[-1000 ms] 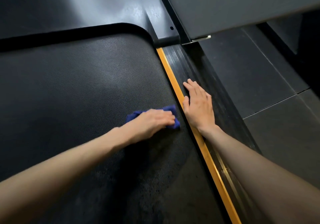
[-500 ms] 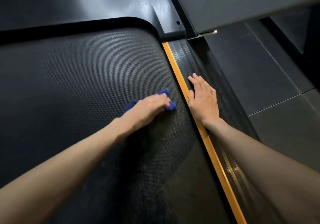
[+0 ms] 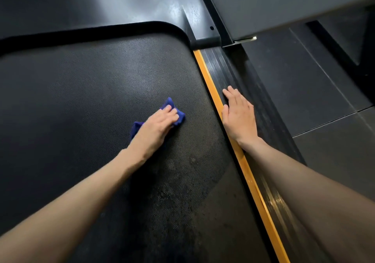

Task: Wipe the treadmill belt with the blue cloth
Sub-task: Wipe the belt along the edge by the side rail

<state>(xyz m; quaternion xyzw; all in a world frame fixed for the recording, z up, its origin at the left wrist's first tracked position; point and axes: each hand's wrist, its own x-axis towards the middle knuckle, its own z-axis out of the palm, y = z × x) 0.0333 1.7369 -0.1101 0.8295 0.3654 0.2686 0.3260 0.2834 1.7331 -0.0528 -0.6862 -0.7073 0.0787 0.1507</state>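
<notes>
Grips the blue cloth [image 3: 180,117] with the left hand [image 3: 157,125], fingers curled over the bunched fabric, pressing it down onto the treadmill belt [image 3: 91,92]. Cloth a little left of the frame's middle, well inside the belt's textured surface. One blue corner pokes out past the fingertips toward 12 o'clock. Another fold shows at 3 o'clock of the knuckles, and a third scrap at 9 o'clock beside the wrist.

Rests the right hand [image 3: 239,118] flat, palm down, on the ribbed black side rail [image 3: 220,65], at 3 o'clock from the cloth and apart from it. Fingers straight and close together, pointing to about 11 o'clock, with the thumb at the edge of the yellow strip [image 3: 205,76]. Strip between belt and rail, running from near 12 o'clock down to about 5 o'clock at the bottom edge. Bare forearms in from 7 o'clock and 4 o'clock.

On the belt at 6 o'clock of the left hand, a darker, blotchy patch [image 3: 182,191], possibly damp, though hard to judge in this light.

Beyond the belt's curved far edge, toward 12 o'clock, a smooth dark cover [image 3: 101,2] with a pale sheen. At 1 o'clock, a black upright [image 3: 211,21] with a small hole, and just beside it a grey panel [image 3: 284,2]. At 3 o'clock of the rail, dark floor tiles [image 3: 304,84] with thin seams.
</notes>
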